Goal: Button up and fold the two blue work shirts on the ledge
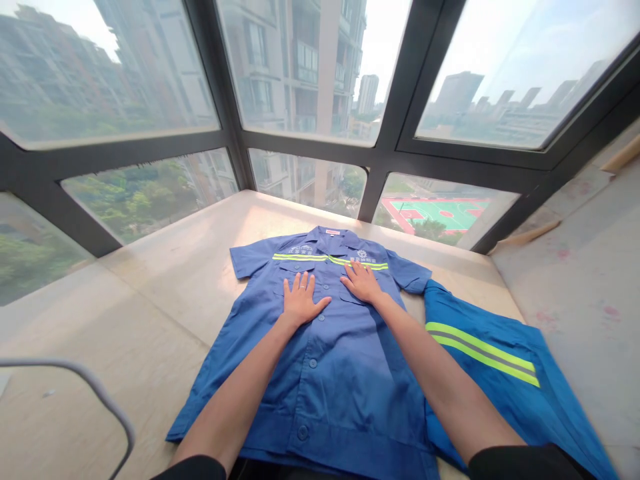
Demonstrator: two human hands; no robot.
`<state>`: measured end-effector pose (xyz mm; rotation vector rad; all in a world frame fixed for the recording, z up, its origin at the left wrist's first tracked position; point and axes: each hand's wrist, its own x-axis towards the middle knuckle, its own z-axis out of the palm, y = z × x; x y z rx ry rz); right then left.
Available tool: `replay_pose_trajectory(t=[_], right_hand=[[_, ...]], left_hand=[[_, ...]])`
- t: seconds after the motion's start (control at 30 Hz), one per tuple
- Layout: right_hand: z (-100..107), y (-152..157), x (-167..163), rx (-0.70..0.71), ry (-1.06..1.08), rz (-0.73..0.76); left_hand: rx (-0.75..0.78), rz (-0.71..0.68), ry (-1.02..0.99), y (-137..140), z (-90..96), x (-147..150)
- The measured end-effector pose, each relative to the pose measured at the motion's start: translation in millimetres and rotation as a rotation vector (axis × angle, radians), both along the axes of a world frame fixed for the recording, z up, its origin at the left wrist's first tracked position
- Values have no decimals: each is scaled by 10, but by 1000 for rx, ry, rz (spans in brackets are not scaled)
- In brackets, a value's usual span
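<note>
A blue short-sleeved work shirt (345,353) lies spread out face up, its collar toward the windows and its front buttons done up. Yellow-green reflective stripes and white lettering cross its chest. My left hand (301,301) rests flat on the chest below one pocket flap, fingers spread, a ring on one finger. On the other side of the button row, my right hand (361,283) lies flat just under the stripe, fingers apart. Neither hand holds anything. My forearms cover part of the lower shirt.
A folded brighter blue garment (480,320) with reflective stripes lies at the right, touching the shirt's sleeve. The pale stone sill (125,313) is bounded by dark window frames (305,145). A grey cable (100,393) curves at the lower left. A patterned wall (585,287) stands at the right.
</note>
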<state>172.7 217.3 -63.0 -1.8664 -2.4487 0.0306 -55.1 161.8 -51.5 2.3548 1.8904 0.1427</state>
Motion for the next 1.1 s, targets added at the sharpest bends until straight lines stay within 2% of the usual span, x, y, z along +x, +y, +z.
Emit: replay_pose_trajectory(t=[0.2, 0.5, 0.93, 1.1], right_hand=[[15, -101, -59, -8, 23, 18], [32, -372, -142, -27, 45, 62], [31, -719, -207, -12, 26, 89], [5, -787, -207, 4, 6, 96]], left_hand=[[-36, -7, 42, -93, 48, -52], [-25, 3, 79, -456, 66, -151], [-131, -23, 57, -779, 131, -264], [-214, -60, 56, -807, 241, -319]])
